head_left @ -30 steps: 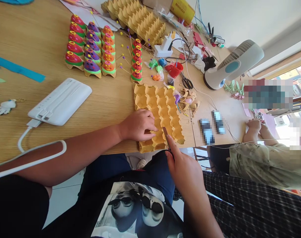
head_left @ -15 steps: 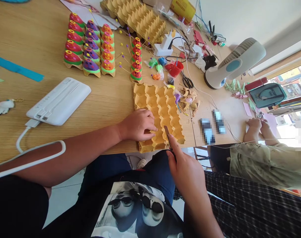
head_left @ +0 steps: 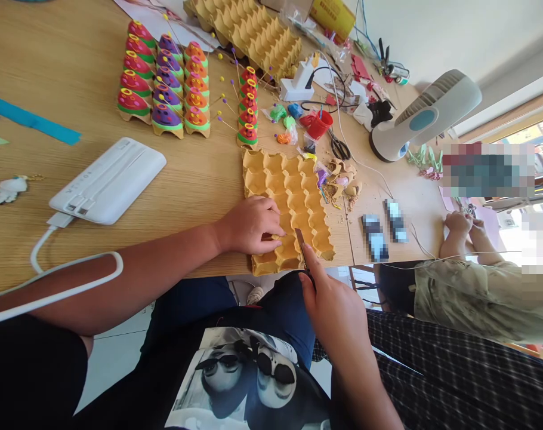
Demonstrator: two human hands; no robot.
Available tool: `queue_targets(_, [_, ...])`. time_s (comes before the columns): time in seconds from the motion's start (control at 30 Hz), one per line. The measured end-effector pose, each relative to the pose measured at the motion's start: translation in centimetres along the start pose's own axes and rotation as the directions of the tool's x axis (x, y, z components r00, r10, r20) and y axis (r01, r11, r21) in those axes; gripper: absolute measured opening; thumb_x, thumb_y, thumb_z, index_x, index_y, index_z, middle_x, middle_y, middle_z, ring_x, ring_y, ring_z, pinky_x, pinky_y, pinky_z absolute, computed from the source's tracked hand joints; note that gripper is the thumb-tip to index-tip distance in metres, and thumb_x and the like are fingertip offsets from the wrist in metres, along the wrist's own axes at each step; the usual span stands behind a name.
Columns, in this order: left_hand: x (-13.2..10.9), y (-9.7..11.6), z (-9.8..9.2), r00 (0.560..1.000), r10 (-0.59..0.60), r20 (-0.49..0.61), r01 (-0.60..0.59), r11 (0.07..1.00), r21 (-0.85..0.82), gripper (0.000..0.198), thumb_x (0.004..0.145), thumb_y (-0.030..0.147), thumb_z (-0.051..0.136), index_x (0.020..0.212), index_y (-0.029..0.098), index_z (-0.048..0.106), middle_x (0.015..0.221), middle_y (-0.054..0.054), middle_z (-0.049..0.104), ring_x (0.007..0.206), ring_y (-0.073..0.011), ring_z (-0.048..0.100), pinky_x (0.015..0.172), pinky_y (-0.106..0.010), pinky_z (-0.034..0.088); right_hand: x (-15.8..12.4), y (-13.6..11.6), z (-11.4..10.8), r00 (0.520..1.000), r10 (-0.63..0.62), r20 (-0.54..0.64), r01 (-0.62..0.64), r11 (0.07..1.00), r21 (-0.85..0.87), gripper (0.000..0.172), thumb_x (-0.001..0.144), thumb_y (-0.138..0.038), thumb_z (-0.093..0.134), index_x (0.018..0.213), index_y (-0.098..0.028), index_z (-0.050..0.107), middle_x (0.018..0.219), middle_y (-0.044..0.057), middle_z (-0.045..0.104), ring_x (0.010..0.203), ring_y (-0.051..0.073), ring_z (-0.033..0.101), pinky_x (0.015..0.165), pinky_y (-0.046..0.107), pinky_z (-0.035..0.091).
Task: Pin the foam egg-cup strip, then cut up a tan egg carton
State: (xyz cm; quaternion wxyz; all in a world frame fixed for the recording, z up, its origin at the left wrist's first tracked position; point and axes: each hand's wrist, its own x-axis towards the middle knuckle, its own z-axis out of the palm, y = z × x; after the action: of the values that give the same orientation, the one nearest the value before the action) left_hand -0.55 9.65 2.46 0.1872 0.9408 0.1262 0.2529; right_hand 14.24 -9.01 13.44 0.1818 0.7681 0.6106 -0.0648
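At the wooden worktop's (head_left: 74,71) near edge, the left hand (head_left: 249,226) has its grip pinched on a yellow moulded-pulp egg tray (head_left: 289,185), the right hand (head_left: 334,304) clamped on a small brown-bladed knife (head_left: 299,239), seemingly mid-cut between cups; cutting further calls for a steadied tray

Matt, rough pulp-paper egg tray (head_left: 293,197) on a smooth wood-grain bench (head_left: 74,71); power bank (head_left: 108,182) of smooth white plastic with a slight sheen; fan (head_left: 426,113) of smooth pale plastic.
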Motion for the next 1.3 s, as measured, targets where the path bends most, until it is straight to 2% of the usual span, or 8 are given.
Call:
queue_targets(0.13, [0.0,0.0,0.1,1.000,0.001,-0.008,-0.001,1.000,-0.009,0.018,0.088,0.037,0.069,0.097,0.028,0.083,0.086,-0.002,0.078,0.101,-0.0249,0.061,0.088,-0.041,0.043,-0.1,0.0,0.0,1.000,-0.002,0.005,0.002,1.000,-0.021,0.063,0.108,-0.033,0.046,0.167,-0.030,0.023,0.076,-0.001,0.078,0.064,0.018,0.074,0.052,0.027,0.040])
queue_targets(0.23, [0.0,0.0,0.1,1.000,0.004,-0.009,-0.004,1.000,-0.006,0.018,0.088,0.036,0.069,0.097,0.029,0.083,0.087,-0.002,0.078,0.101,-0.0249,0.061,0.089,-0.041,0.043,-0.2,-0.2,-0.1,1.000,-0.011,0.004,0.011,0.999,-0.047,0.061,0.109,-0.033,0.046,0.166,-0.028,0.027,0.074,-0.001,0.077,0.065,0.018,0.074,0.052,0.027,0.040])
queue_targets(0.5, [0.0,-0.1,0.1,1.000,0.013,0.000,-0.013,1.000,0.010,0.018,0.089,0.038,0.069,0.094,0.029,0.083,0.086,-0.002,0.077,0.105,-0.0255,0.061,0.090,-0.040,0.043,1.1,-0.9,-1.2,0.998,-0.024,0.055,0.030,0.993,-0.114,0.062,0.106,-0.030,0.049,0.165,-0.027,0.030,0.080,0.002,0.079,0.070,0.018,0.075,0.055,0.027,0.043])
queue_targets(0.77, [-0.1,-0.1,0.1,1.000,0.020,-0.021,-0.020,1.000,0.005,0.018,0.089,0.037,0.068,0.095,0.029,0.083,0.086,-0.002,0.078,0.102,-0.0250,0.062,0.088,-0.041,0.043,-0.1,-0.7,-1.8,0.997,-0.024,0.075,0.034,0.990,-0.138,0.062,0.107,-0.031,0.051,0.165,-0.027,0.030,0.078,0.001,0.078,0.066,0.018,0.073,0.052,0.027,0.040])
queue_targets(1.03, [0.0,-0.1,0.0,1.000,0.018,-0.001,-0.018,1.000,0.007,0.017,0.089,0.036,0.068,0.095,0.029,0.083,0.087,-0.003,0.077,0.104,-0.0252,0.061,0.089,-0.040,0.043,2.1,-1.2,-1.6,0.998,-0.007,0.064,0.014,0.993,-0.114,0.058,0.108,-0.032,0.047,0.164,-0.027,0.033,0.082,0.002,0.080,0.070,0.019,0.076,0.052,0.027,0.039])
queue_targets(1.17, [0.0,-0.1,0.0,1.000,0.025,-0.012,-0.025,1.000,0.004,0.017,0.089,0.037,0.069,0.094,0.028,0.083,0.085,-0.003,0.077,0.103,-0.0249,0.061,0.089,-0.040,0.043,1.1,-0.8,-1.1,0.998,-0.022,0.054,0.029,0.992,-0.125,0.063,0.107,-0.032,0.051,0.166,-0.027,0.029,0.078,0.000,0.078,0.068,0.019,0.075,0.051,0.028,0.038])
queue_targets(1.3, [-0.1,-0.1,0.1,1.000,0.019,-0.020,-0.020,1.000,-0.005,0.019,0.090,0.037,0.068,0.097,0.028,0.083,0.087,-0.002,0.078,0.099,-0.0243,0.062,0.088,-0.040,0.044,-0.2,-0.2,-0.8,0.998,-0.034,0.055,0.041,0.990,-0.132,0.061,0.107,-0.033,0.051,0.165,-0.027,0.032,0.074,-0.001,0.076,0.063,0.018,0.073,0.050,0.029,0.037])
